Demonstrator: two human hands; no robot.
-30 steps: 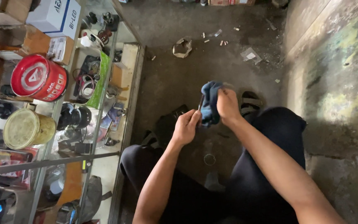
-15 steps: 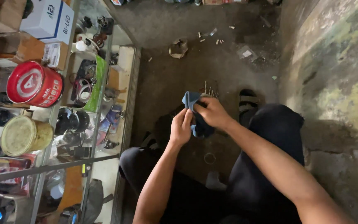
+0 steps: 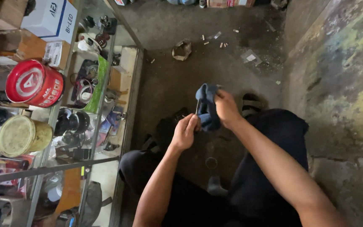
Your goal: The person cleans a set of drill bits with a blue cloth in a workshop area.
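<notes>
Both hands were bunched on a crumpled dark blue cloth (image 3: pixel 207 108), held in the air above the dirty concrete floor (image 3: pixel 177 80).

The right hand (image 3: pixel 227 110) was clenched on the cloth's right side, with the fabric spilling over and left of its fingers (image 3: pixel 220 97). The left hand (image 3: pixel 185 133) came up from below, its curled fingers (image 3: pixel 193 122) pinching the cloth's lower edge, where a thin dark object, too small to make out, stood against the fabric. The cloth sat between the two hands, over the person's knees in black trousers (image 3: pixel 269 143). At the left stood a glass display cabinet (image 3: pixel 124 126), with a red round tin (image 3: pixel 33 83) and a yellowish round tin (image 3: pixel 22 135) near its left edge. A black sandal (image 3: pixel 252 104) lay just right of the right hand.
</notes>
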